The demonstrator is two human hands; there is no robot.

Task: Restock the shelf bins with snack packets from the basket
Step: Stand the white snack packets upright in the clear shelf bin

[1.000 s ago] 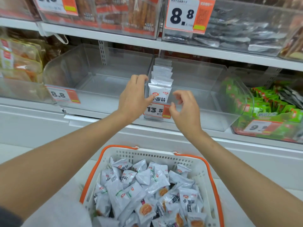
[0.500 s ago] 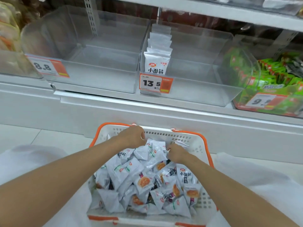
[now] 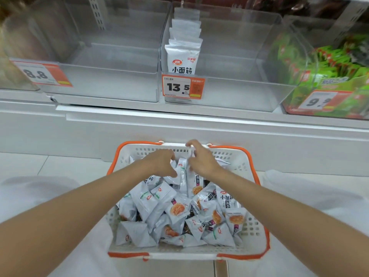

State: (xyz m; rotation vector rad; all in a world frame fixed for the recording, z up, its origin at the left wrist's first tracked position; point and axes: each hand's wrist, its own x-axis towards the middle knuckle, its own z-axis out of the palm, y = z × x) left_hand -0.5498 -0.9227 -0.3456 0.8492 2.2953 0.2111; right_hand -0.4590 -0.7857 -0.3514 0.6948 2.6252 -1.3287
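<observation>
We log both hands at the far end of the white basket (image 3: pixel 252 226); left hand (image 3: pixel 159 163) and right hand (image 3: pixel 202 159) curl their fingers onto a few upright packets (image 3: pixel 182 173), pinched between them; loose snack packets (image 3: pixel 151 198) lie heaped below. On the shelf, the middle clear bin (image 3: pixel 239 94) holds one row of white packets (image 3: pixel 184 50) along its left wall, behind the 13.5 price tag (image 3: pixel 182 86).
</observation>
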